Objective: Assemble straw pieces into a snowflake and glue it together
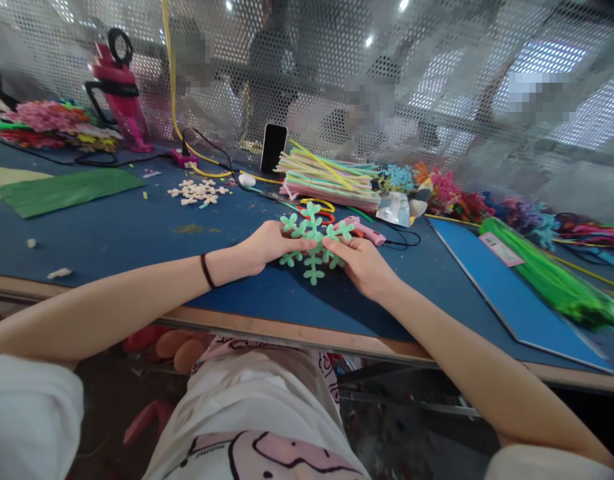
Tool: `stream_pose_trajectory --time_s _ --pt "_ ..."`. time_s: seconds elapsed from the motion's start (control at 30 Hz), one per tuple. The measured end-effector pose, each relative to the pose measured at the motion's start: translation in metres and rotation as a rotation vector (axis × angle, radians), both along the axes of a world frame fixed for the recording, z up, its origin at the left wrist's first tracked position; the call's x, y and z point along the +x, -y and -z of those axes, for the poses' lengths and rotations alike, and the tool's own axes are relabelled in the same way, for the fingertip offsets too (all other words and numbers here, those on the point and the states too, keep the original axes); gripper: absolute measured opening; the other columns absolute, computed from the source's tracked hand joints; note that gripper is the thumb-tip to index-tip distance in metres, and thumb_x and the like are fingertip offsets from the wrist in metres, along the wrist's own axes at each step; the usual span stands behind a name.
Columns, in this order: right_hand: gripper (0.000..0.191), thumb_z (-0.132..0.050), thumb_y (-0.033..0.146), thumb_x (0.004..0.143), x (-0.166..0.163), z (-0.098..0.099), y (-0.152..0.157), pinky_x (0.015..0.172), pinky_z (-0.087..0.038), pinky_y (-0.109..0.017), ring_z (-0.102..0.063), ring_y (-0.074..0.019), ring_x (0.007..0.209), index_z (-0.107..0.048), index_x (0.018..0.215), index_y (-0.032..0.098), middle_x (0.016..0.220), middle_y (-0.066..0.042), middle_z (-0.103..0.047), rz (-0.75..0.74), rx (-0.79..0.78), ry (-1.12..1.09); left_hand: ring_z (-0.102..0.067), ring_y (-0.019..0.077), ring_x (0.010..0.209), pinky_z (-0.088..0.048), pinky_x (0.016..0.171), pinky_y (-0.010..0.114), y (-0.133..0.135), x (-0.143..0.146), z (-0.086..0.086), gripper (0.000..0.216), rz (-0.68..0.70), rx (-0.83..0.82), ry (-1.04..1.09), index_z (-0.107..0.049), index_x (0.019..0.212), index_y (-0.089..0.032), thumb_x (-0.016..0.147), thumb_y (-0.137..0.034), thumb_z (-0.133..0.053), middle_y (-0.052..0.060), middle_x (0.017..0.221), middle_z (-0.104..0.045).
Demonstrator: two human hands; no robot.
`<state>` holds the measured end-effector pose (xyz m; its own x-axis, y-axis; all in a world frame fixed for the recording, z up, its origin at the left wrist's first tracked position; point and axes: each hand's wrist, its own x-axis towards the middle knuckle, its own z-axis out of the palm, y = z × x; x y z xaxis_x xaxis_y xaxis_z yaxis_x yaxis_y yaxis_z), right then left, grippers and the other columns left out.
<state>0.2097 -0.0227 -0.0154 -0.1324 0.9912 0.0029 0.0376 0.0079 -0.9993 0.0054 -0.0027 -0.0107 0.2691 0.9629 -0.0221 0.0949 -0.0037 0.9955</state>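
A mint-green pipe-cleaner snowflake [313, 259] is held upright between my two hands, above the front part of the blue tabletop. My left hand [269, 248] pinches it from the left, the thumb lying across near its centre. From the right, my right hand [361, 261] grips it with the thumb close to the middle. Fingers behind the snowflake are partly hidden. Just beyond it lie scissors [319, 205] with yellow and red-orange handles and a pink glue gun [367, 231]. A white pipe-cleaner snowflake [199, 192] lies farther left.
Behind sit a bundle of pastel pipe cleaners [331, 180], a phone [274, 148] and a pink bottle [121, 100]. Green felt [71, 191] lies left. At right, a bagged green bundle [551, 273] rests on a blue board [507, 293]. Perforated metal mesh [317, 80] closes the back.
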Motion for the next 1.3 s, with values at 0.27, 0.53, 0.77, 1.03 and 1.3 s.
stream_pose_trajectory --time_s 0.27,0.53,0.77,1.03,1.3 --pt "0.030 -0.082 0.048 0.071 0.001 -0.011 -0.003 0.066 -0.047 -0.030 -0.063 -0.0176 0.079 -0.075 0.086 0.023 0.091 -0.002 -0.074 0.123 -0.021 -0.094 -0.068 0.0177 0.078 -0.052 0.074 0.031 -0.005 -0.003 0.001 0.036 0.010 -0.093 0.185 -0.074 0.079 -0.014 0.059 -0.036 -0.093 0.007 0.089 -0.078" --pt "0.024 -0.076 0.043 0.076 0.001 -0.012 -0.003 0.063 -0.044 -0.028 -0.059 -0.0161 0.076 -0.078 0.089 0.023 0.084 -0.003 -0.070 0.158 -0.057 -0.067 -0.057 0.0105 0.059 -0.043 0.058 0.025 -0.004 -0.002 -0.006 0.024 -0.067 -0.073 0.169 -0.067 0.063 -0.016 0.070 -0.031 -0.084 0.000 0.063 -0.068" --pt "0.022 -0.083 0.037 0.066 0.001 -0.009 -0.003 0.059 -0.039 -0.027 -0.055 -0.0126 0.068 -0.077 0.079 0.021 0.076 0.000 -0.066 0.119 -0.068 -0.050 -0.053 0.0089 0.056 -0.041 0.057 0.024 -0.005 -0.003 -0.005 0.026 -0.061 -0.033 0.162 -0.066 0.063 -0.016 0.066 -0.031 -0.088 -0.002 0.059 -0.065" --pt "0.027 -0.085 0.043 0.064 0.000 -0.009 -0.003 0.061 -0.038 -0.029 -0.054 -0.0141 0.066 -0.073 0.074 0.021 0.070 0.000 -0.064 0.114 -0.060 -0.049 -0.052 0.0093 0.057 -0.043 0.061 0.026 -0.006 -0.005 -0.009 0.028 -0.079 0.004 0.214 -0.064 0.060 -0.016 0.061 -0.029 -0.089 -0.002 0.060 -0.063" --pt "0.034 -0.087 0.049 0.066 0.001 -0.006 0.000 0.064 -0.038 -0.030 -0.052 -0.0133 0.067 -0.075 0.076 0.020 0.073 0.000 -0.066 0.046 0.048 0.073 -0.053 0.0101 0.060 -0.044 0.064 0.027 -0.008 -0.004 -0.005 0.033 -0.013 -0.024 0.213 -0.064 0.063 -0.016 0.065 -0.038 -0.089 -0.002 0.063 -0.063"
